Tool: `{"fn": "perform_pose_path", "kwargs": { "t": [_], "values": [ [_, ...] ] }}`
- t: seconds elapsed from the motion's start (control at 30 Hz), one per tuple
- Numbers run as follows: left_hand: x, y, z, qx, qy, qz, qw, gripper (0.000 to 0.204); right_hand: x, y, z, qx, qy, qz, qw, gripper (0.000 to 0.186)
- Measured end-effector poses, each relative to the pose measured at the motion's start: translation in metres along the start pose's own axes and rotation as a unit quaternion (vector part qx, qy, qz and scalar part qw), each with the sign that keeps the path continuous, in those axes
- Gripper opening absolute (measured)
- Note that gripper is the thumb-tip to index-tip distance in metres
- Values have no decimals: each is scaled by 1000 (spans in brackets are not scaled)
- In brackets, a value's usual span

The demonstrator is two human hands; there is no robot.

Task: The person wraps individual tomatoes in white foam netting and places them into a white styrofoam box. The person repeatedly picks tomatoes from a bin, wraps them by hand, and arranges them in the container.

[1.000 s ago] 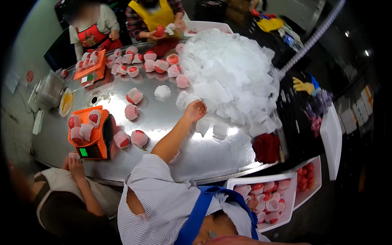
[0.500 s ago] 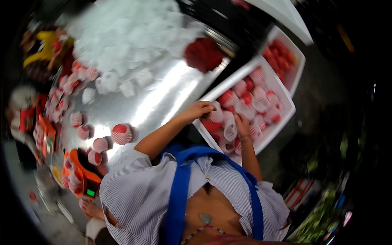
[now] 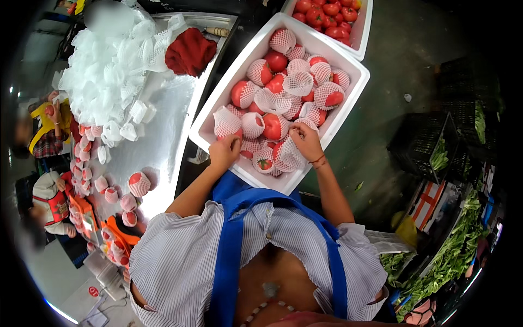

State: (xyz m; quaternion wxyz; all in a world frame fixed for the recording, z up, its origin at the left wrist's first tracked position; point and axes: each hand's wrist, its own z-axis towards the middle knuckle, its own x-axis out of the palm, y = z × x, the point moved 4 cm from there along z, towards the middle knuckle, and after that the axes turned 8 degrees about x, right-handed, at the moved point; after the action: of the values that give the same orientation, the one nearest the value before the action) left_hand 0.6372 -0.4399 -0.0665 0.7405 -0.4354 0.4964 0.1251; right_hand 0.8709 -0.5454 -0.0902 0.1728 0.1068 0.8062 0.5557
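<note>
A white foam box (image 3: 342, 60) in front of me holds many red tomatoes (image 3: 272, 126), most of them in white foam net sleeves (image 3: 272, 101). At the box's near left corner my left hand (image 3: 224, 152) has its fingers curled in against the lower end of a sleeved tomato (image 3: 225, 122). Farther right, inside the near right side, my right hand (image 3: 306, 141) pinches the edge of a net sleeve (image 3: 308, 124) with its fingertips. Beneath that hand lies another sleeved tomato (image 3: 289, 156). Some tomatoes in the box are partly bare.
To the left, a metal table (image 3: 163, 117) carries a heap of loose foam nets (image 3: 106, 76), a dark red cloth (image 3: 189, 52) and sleeved tomatoes (image 3: 139, 184). Another box of bare tomatoes (image 3: 327, 16) stands beyond mine. Two people work at far left; crates and leafy greens (image 3: 449, 261) lie right.
The view has swung right, bringing the box to the middle. My left hand now sits lower at the box's corner, and my right hand has shifted onto a different part of the sleeved tomatoes.
</note>
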Motion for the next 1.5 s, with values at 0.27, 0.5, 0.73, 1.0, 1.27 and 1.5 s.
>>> {"fn": "perform_pose_path", "kwargs": {
  "t": [0.27, 0.5, 0.73, 1.0, 1.27, 1.5],
  "values": [
    [2, -1, -1, -27, -35, 31, 999, 8, 18, 12, 4, -70, 48, -140, 987, 21],
    [-2, 7, -10, -76, -153, -144, 975, 16, 59, 56, 22, -245, 88, -269, 927, 40],
    [-29, 18, -1, -31, -139, 30, 989, 18, 159, 72, 20, -342, 151, -476, 796, 67],
    [-19, 22, -9, -74, -5, 43, 996, 65, 179, 66, 37, -339, 201, -399, 828, 82],
    [-15, 27, 14, -81, -145, -148, 975, 76, 168, 36, 99, -162, 288, -241, 913, 82],
    [-7, 17, 16, -64, -132, 27, 989, 77, 168, 31, 113, -159, 353, -224, 894, 78]
  ]
}}
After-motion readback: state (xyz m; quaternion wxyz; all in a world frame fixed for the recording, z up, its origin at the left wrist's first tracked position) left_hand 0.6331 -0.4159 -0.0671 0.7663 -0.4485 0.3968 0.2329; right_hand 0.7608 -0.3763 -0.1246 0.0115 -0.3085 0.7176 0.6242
